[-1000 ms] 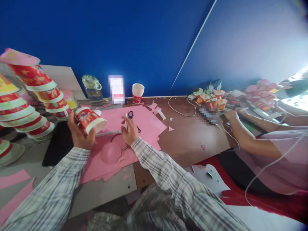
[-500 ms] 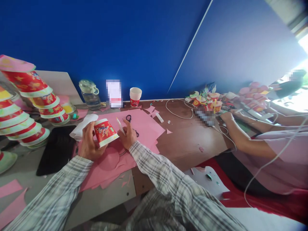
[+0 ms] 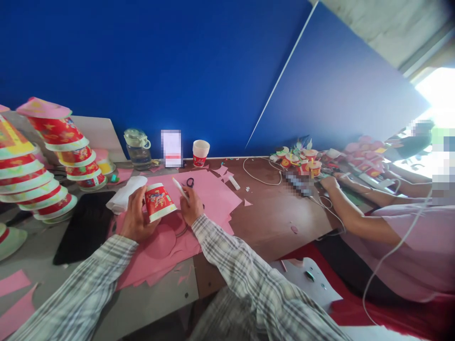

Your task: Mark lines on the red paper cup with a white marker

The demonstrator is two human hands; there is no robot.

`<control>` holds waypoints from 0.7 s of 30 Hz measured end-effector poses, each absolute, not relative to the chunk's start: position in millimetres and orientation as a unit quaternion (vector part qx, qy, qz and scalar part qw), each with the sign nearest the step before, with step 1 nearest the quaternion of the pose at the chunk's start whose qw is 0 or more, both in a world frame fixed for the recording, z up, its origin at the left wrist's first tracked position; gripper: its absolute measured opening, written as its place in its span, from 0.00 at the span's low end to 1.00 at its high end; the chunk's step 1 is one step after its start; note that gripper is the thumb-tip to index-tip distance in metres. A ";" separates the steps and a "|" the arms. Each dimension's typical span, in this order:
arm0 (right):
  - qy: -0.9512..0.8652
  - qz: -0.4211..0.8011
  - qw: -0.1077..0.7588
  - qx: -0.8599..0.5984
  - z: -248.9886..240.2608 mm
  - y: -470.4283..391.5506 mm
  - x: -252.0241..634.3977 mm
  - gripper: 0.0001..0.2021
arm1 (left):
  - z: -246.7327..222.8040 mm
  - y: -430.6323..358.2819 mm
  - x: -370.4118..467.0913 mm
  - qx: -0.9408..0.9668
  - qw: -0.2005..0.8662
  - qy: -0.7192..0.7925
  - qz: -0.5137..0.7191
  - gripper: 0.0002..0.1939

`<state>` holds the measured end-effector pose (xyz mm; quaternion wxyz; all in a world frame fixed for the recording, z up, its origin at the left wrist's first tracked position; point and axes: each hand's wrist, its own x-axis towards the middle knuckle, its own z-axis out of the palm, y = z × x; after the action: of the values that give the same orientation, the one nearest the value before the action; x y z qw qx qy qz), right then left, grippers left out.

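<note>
In my left hand (image 3: 137,215) is a red printed paper cup (image 3: 159,202) with pale edges, tipped on its side; fingers wrap around its left end. My right hand (image 3: 192,204) pinches a slim white pen-like stick (image 3: 179,188) with a yellowish tip, which points up and left. The stick and the cup are close, with a small gap between them. Under both hands lie sheets of pink paper (image 3: 213,194) on the table. Black-handled scissors (image 3: 190,182) rest on the paper just behind my right hand, partly hidden by it.
Stacks of red and white paper cups (image 3: 76,156) lean at the left beside a black tablet-like slab (image 3: 83,227). A water jug (image 3: 137,149), a lit phone screen (image 3: 171,149) and a paper cup (image 3: 201,154) stand along the blue partition. At right, a co-worker's arms (image 3: 350,206) rest near a cable.
The camera view has shifted, so the table sits lower in the picture. The white stick leans further left in my right hand. My left hand still holds the cup.
</note>
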<state>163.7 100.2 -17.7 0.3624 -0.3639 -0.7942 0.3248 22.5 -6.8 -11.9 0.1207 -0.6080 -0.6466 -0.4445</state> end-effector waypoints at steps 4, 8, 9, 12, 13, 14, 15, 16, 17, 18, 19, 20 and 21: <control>-0.795 0.322 0.370 -0.357 -25.0 104.6 163.1 0.20 | -16.9 -5.0 20.6 -0.625 0.116 -0.642 -0.430 0.44; -0.799 0.315 0.381 -0.343 -27.3 106.2 162.0 0.22 | -17.0 -5.1 18.9 -0.630 0.111 -0.641 -0.425 0.44; -0.800 0.313 0.383 -0.340 -27.3 106.1 161.6 0.22 | -16.4 -5.2 18.7 -0.630 0.108 -0.641 -0.425 0.44; -0.798 0.309 0.386 -0.346 -26.8 106.9 161.0 0.23 | -15.5 -4.6 19.1 -0.625 0.094 -0.652 -0.420 0.45; -0.796 0.308 0.386 -0.351 -26.0 108.2 161.2 0.24 | -15.9 -4.1 19.4 -0.621 0.085 -0.658 -0.417 0.45; -0.795 0.306 0.385 -0.355 -24.7 110.4 161.5 0.23 | -16.6 -3.4 19.7 -0.617 0.076 -0.664 -0.415 0.45; -0.796 0.304 0.383 -0.357 -22.6 113.4 162.0 0.22 | -17.6 -2.5 19.9 -0.612 0.068 -0.671 -0.414 0.45; -0.798 0.302 0.379 -0.357 -19.7 117.3 162.5 0.20 | -18.8 -1.6 19.7 -0.610 0.062 -0.674 -0.412 0.46; -0.803 0.299 0.374 -0.356 -16.0 121.9 162.7 0.18 | -20.1 -0.8 19.3 -0.607 0.058 -0.677 -0.412 0.46; -0.808 0.295 0.367 -0.355 -11.6 127.2 162.4 0.16 | -21.4 0.0 18.6 -0.607 0.058 -0.677 -0.412 0.47; -0.814 0.291 0.359 -0.353 -7.0 132.8 161.3 0.14 | -22.7 0.6 17.6 -0.614 0.060 -0.670 -0.412 0.47; -0.820 0.285 0.349 -0.352 -2.3 138.8 159.1 0.13 | -23.8 1.2 16.6 -0.618 0.063 -0.666 -0.412 0.47; -0.827 0.280 0.337 -0.352 2.0 144.8 155.4 0.13 | -24.8 1.5 15.7 -0.621 0.065 -0.664 -0.412 0.47</control>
<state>155.4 144.8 2.0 0.3366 -0.3523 -0.8273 0.2796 15.7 1.5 -24.8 0.0652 -0.6208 -0.6640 -0.4117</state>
